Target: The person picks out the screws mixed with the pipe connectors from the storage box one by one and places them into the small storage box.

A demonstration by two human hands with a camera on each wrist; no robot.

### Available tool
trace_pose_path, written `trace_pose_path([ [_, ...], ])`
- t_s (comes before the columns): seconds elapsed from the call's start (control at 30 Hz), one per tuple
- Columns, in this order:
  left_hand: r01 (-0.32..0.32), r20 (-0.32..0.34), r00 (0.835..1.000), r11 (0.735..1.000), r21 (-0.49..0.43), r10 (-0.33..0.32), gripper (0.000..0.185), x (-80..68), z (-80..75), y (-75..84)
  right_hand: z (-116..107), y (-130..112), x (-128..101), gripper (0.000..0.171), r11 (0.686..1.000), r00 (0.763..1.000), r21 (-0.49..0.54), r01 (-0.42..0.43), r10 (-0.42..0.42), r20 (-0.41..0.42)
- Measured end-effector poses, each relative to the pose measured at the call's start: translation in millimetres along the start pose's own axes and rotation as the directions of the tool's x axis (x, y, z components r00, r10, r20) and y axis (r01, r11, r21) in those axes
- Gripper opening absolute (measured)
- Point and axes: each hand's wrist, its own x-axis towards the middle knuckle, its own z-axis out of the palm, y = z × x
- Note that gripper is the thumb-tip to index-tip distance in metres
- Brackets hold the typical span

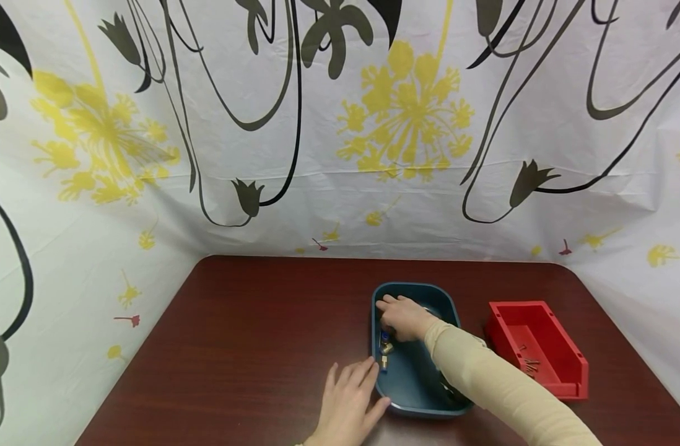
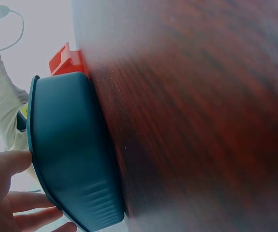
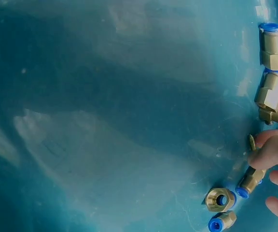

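My right hand (image 1: 408, 317) reaches down inside a teal tray (image 1: 423, 410) toward its far left part. In the right wrist view, its thumb and forefinger pinch a small brass-coloured screw (image 3: 252, 142), whose pointed end sticks out. Around these fingers lie several brass push-fit fittings with blue collars, among them one fitting (image 3: 274, 50) at the tray's side and a round-mouthed fitting (image 3: 219, 199). My left hand (image 1: 348, 402) rests its fingertips on the tray's near left rim, the fingers fairly straight. In the left wrist view, the thumb and fingers touch that same rim.
To the right of the tray stands a red bin (image 1: 575, 390) with several small screws (image 1: 531, 365) in it. The right forearm's sleeve (image 1: 501, 378) crosses over the tray's right edge. A dark wooden table (image 1: 251, 347) meets a flower-patterned cloth (image 1: 318, 155) behind.
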Motion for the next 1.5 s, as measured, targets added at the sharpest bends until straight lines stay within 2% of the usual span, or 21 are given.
trace_pose_path([
  [0.37,-0.014,-0.039,0.999,1.0,0.016,0.014,0.048,-0.1,0.5,-0.2,4,1,1,0.02,0.999,1.0,-0.01,-0.031,0.031,0.002],
  [0.6,-0.023,-0.072,0.997,0.999,0.026,0.025,0.048,0.0,0.9,-0.5,3,0,1,0.023,0.997,0.999,-0.057,-0.047,0.048,0.012],
  [1.07,-0.01,-0.029,1.0,1.0,0.019,0.011,0.049,-0.1,1.0,0.0,3,-2,1,0.026,0.997,0.998,-0.045,-0.064,0.064,0.018],
  [1.33,0.015,0.047,0.999,1.0,-0.009,-0.015,0.05,0.7,-1.3,0.6,0,4,-1,0.025,0.998,0.998,-0.026,-0.065,0.065,-0.01],
  [1.5,0.012,0.042,0.999,1.0,-0.011,-0.011,0.05,0.7,-1.8,0.5,-9,10,-3,0.023,0.997,0.998,-0.026,-0.066,0.066,-0.015],
])
